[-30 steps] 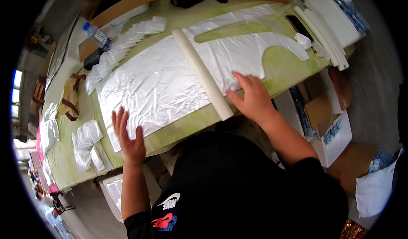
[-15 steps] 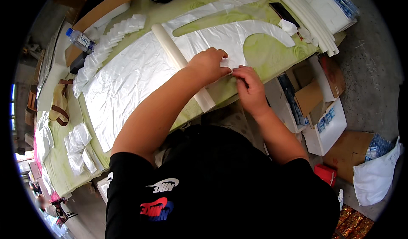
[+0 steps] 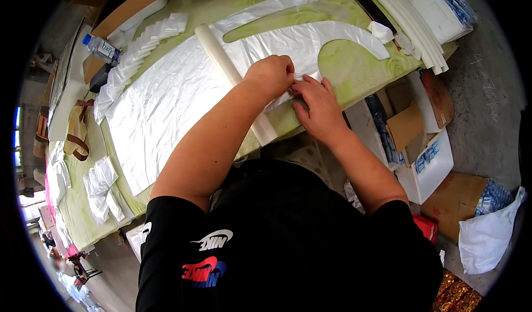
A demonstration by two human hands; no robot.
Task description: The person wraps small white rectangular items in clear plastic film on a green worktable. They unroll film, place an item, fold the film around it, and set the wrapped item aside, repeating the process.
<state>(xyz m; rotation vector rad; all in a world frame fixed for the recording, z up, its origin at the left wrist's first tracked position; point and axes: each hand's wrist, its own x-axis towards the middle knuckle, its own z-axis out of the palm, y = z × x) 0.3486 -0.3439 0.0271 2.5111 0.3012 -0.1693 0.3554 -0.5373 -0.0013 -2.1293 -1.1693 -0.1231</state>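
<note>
A thin white plastic apron (image 3: 160, 107) lies spread and creased on the table, with a long curved armhole cut-out and narrow strips at its far end. Across it rests a pale roll tube (image 3: 221, 62), partly under my left forearm. My left hand (image 3: 270, 76) is closed, its fingers pinching the apron's near edge beside the cut-out. Close to it, my right hand (image 3: 318, 104) has its fingers apart, the index finger reaching to the left fingertips and the thumb held off. The exact pinch point is hidden behind my fingers.
Folded white plastic pieces (image 3: 136, 51) fan along the left side, near a bottle (image 3: 101, 48). More folded pieces (image 3: 102, 187) lie at the near left. At the far right are a phone (image 3: 376, 15) and white tubes (image 3: 410, 29). Foam boxes (image 3: 429, 162) stand below the table's right edge.
My left hand has curled its fingers more tightly at the apron's edge. The right hand has shifted slightly left, its fingers loosening from a pinch and spreading.
</note>
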